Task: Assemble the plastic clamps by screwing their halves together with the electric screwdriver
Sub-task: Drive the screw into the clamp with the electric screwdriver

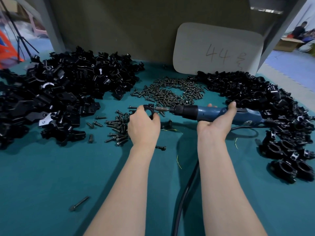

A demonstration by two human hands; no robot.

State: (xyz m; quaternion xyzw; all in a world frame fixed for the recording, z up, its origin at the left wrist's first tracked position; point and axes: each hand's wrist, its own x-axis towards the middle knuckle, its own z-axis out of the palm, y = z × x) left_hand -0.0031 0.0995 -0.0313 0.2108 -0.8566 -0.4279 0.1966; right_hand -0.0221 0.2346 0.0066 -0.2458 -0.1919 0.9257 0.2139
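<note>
Left hand [143,123] grasping a small black clamp [148,111] above the green table [51,176], right hand [217,120] wrapped around the blue screwdriver [209,113], its tip touching the clamp's side, screws [170,92] just behind, black piles on both sides

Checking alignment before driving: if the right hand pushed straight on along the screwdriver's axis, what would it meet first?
The black clamp gripped by the left hand. The right hand aims the electric screwdriver leftward, its bit seemingly at the clamp's side; exact contact is unclear.
</note>
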